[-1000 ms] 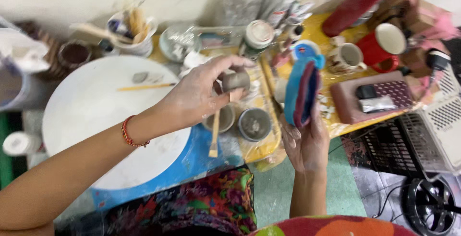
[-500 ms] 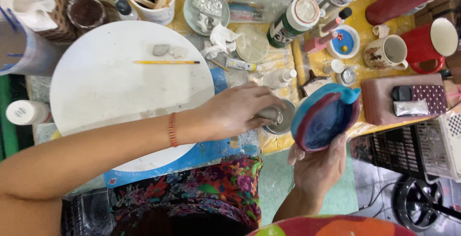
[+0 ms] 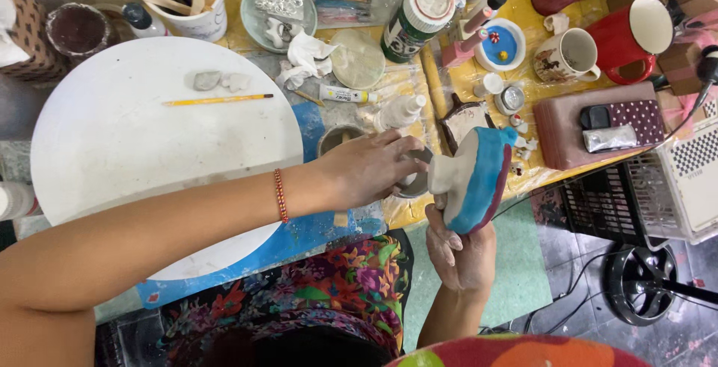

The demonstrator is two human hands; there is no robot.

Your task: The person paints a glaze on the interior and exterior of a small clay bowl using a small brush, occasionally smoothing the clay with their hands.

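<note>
A: status on the hands?

B: right hand (image 3: 460,251) is gripping a blue and maroon clay piece (image 3: 473,180) from below, fingers wrapped on its base. It's held up in the air just off the front edge of the counter (image 3: 456,75), tilted, pale unpainted end pointing left.

A: left?

B: left hand (image 3: 370,169) reaches across the counter, fingers curled down onto a small round dish (image 3: 413,182) sitting at the counter's front edge. Looks like a pinch on its rim, but the fingers hide the contact, so I can't tell if it's actually gripped. Red bead bracelet (image 3: 280,196) on that wrist.

A: gap between the two?

B: dish and clay piece are just beside each other, not clearly touching.

A: surroundings?

B: big white round board (image 3: 149,143) to the left with a yellow pencil (image 3: 217,100) and two grey clay lumps (image 3: 218,81) on it. Red mug (image 3: 636,36) and a white mug (image 3: 572,54) at far right. Green-labelled jar (image 3: 415,19) near the back.
</note>
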